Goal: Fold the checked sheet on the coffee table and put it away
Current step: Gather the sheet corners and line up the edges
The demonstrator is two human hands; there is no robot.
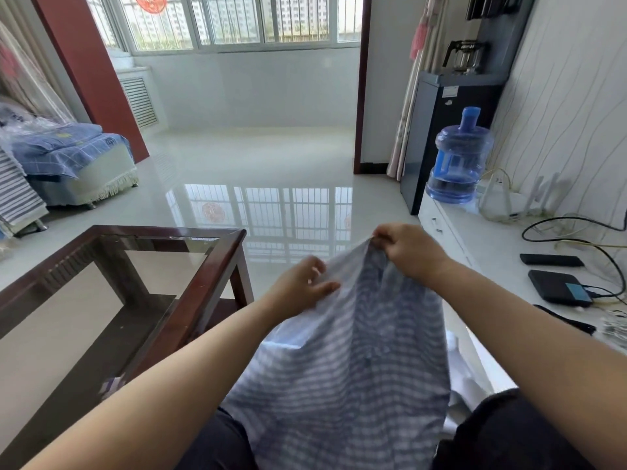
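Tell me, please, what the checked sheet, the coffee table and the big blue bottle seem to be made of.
Checked sheet: thin woven cloth, probably cotton; it drapes and creases softly.
Coffee table: dark reddish, glossy frame, apparently varnished wood, with a clear glass top through which the lower shelf shows.
Blue bottle: translucent blue plastic, it seems; water shows inside.

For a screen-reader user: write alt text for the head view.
Both hands hold a blue checked sheet up over the person's lap: the right hand pinches its top edge, the left hand grips beside it. A glass-topped coffee table stands to the left.
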